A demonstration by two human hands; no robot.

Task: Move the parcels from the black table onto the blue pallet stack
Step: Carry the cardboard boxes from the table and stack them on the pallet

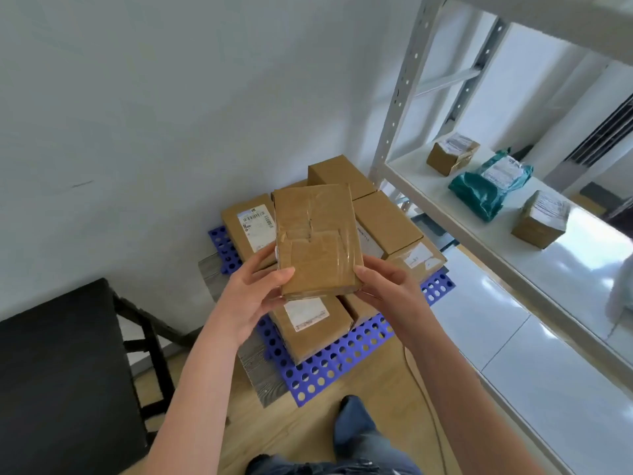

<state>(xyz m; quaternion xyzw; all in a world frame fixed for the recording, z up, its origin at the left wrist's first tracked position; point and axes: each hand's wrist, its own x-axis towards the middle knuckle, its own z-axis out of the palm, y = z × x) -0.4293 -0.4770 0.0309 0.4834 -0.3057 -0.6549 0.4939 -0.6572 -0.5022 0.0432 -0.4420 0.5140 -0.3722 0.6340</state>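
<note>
Head view, looking down past the arms: both hands hold one flat brown parcel (317, 238), wrapped in clear tape, by its near end. The left hand (260, 289) grips the near left corner, thumb on the top face and fingers curled underneath. The right hand (387, 286) grips the near right corner, thumb along the edge and fingers tucked below. The parcel hangs in the air above the blue pallet stack (329, 365), its far end tipped up toward the wall.

Beneath it the pallet stack carries a heap of cardboard boxes. A labelled box (250, 228) with a barcode lies to the left, and a front box (311, 323) with a white label sits just under the hands. More plain ones are packed behind and to the right.

The black table (58, 365) stands off to the left, well apart from the parcel. On the right a white shelf (428, 186) holds two small brown boxes with a teal bag (486, 186) between them.
</note>
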